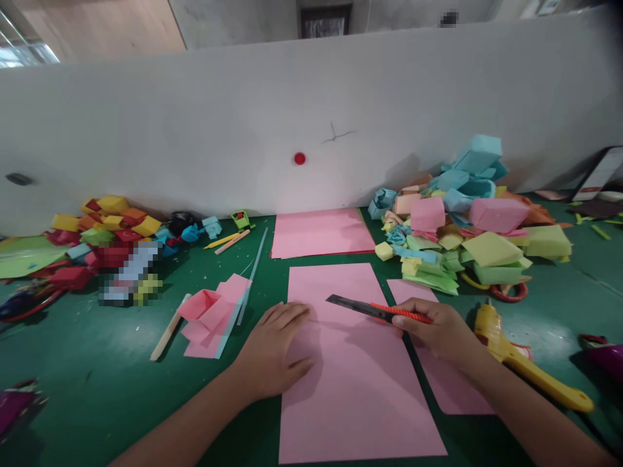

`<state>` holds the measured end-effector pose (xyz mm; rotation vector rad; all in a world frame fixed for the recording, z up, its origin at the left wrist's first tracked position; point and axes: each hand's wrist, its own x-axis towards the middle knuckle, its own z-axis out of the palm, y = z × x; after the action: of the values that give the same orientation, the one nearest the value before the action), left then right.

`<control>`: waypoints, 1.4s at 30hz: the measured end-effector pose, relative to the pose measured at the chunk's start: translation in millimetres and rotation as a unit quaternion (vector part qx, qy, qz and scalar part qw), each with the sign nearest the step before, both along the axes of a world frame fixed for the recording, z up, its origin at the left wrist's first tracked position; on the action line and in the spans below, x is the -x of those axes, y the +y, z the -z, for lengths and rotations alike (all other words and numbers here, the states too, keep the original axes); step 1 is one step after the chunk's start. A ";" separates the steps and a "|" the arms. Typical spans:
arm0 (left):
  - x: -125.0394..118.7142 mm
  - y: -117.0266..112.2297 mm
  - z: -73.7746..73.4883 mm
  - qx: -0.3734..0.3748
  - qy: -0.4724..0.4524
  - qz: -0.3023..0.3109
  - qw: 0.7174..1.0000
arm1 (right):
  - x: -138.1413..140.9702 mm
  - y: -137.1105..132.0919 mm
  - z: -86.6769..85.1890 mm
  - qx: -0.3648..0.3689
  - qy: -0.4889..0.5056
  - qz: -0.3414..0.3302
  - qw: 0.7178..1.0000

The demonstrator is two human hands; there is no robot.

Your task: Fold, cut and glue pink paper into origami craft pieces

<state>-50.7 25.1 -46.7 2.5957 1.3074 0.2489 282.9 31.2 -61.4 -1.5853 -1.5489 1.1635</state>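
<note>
A sheet of pink paper [355, 402] lies flat on the green table in front of me. My left hand [280, 347] rests on its left edge, palm down with the fingers stretched out. In my right hand [433, 324] is a utility knife [360, 306] with a red and black handle, held above the sheet with its dark tip pointing left. Under my right wrist lies a second pink piece of paper [452, 383]. Left of my left hand sits a folded pink paper piece [211, 318], beside a wooden stick [168, 334].
A yellow glue gun [530, 370] lies at right, near a pile of coloured paper boxes [467, 214]. More small folded boxes [111, 220] are heaped at left. A stack of pink sheets [321, 233] lies against the white partition [219, 130]. A thin blue strip [253, 275] and pencil [221, 240] lie left.
</note>
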 end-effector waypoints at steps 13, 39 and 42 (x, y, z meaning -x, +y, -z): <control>-0.5 -0.2 -0.5 0.002 0.000 -0.006 1.000 | 4.5 -8.9 -15.5 -0.038 0.041 -0.014 0.998; 0.3 0.2 0.7 -0.015 -0.013 0.009 1.000 | 4.0 -6.6 -13.4 -0.041 0.213 0.083 0.973; 0.6 0.4 2.1 -0.019 -0.013 0.011 1.000 | 2.9 -7.0 -19.7 -0.023 0.263 0.075 0.962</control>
<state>-51.4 25.5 -48.9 2.6279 1.2774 0.3054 280.0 24.3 -41.7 -1.2043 -1.0805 1.3176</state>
